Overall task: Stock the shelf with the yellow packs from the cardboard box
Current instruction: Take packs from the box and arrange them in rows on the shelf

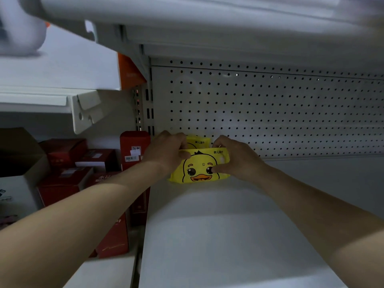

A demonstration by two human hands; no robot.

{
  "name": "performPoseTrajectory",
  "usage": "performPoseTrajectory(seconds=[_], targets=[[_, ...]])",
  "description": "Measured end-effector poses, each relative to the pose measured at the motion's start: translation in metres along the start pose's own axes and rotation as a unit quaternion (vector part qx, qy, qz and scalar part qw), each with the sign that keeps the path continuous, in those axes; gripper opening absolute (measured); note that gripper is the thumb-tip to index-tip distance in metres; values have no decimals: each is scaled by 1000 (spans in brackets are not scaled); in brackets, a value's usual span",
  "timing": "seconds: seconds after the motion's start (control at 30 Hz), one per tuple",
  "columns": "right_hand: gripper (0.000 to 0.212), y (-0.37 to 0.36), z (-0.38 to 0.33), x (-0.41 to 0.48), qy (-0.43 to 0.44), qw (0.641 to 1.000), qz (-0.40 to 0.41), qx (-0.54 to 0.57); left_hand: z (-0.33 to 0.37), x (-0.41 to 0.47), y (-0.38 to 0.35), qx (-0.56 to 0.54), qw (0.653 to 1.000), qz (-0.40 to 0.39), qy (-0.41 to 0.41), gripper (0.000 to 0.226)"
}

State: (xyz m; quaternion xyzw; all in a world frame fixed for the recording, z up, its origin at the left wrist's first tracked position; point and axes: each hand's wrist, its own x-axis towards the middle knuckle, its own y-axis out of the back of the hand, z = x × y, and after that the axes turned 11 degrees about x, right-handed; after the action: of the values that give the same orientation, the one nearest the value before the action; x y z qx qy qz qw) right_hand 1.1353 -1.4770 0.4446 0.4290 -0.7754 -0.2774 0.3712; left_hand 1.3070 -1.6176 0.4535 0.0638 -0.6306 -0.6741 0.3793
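Yellow pack (200, 166) on shelf (228, 225), left hand (166, 152) and right hand (235, 160) curled round its ends.

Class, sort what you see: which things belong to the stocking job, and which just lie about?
Job: front yellow duck pack, left hand, right hand, second yellow pack behind it, white shelf.
Lying about: red boxes, pegboard back panel.

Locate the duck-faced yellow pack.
Head view: the duck-faced yellow pack stands back-left on the shelf, gripped by the left hand and right hand, fronting a second yellow pack.
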Motion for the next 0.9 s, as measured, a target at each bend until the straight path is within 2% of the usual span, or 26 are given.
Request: performPoseTrajectory(seconds=[0.07, 0.17, 0.23, 0.3, 0.4, 0.6, 0.73, 0.9], targets=[[64, -4, -2, 3, -8, 1000, -12, -18, 1, -2, 2, 41, 999, 13, 2, 24], [76, -10, -4, 8, -17, 999, -1, -32, 2, -4, 6, 99, 995, 3, -21, 60], [82, -16, -6, 13, -18, 999, 17, -28, 0, -3, 6, 201, 979, -3, -44, 80], [86, -25, -8, 17, -21, 999, 35, -28, -3, 0, 3, 304, 951, 13, -59, 86], [90, -37, -10, 25, -20, 997, 64, -28, -9, 3, -3, 366, 928, 40, -47, 86], [113, -50, -14, 34, -56, 987, 102, -110, -10, 6, -11, 397, 914, 84, -24, 76], [110, -43, -19, 25, -68, 986, 102, -114, -3, 1, -8, 405, 906, 121, -19, 74], [95, -13, -23, -6, -71, 988, 96, -97, 20, -22, 12, 291, 955, 49, 3, 91]])
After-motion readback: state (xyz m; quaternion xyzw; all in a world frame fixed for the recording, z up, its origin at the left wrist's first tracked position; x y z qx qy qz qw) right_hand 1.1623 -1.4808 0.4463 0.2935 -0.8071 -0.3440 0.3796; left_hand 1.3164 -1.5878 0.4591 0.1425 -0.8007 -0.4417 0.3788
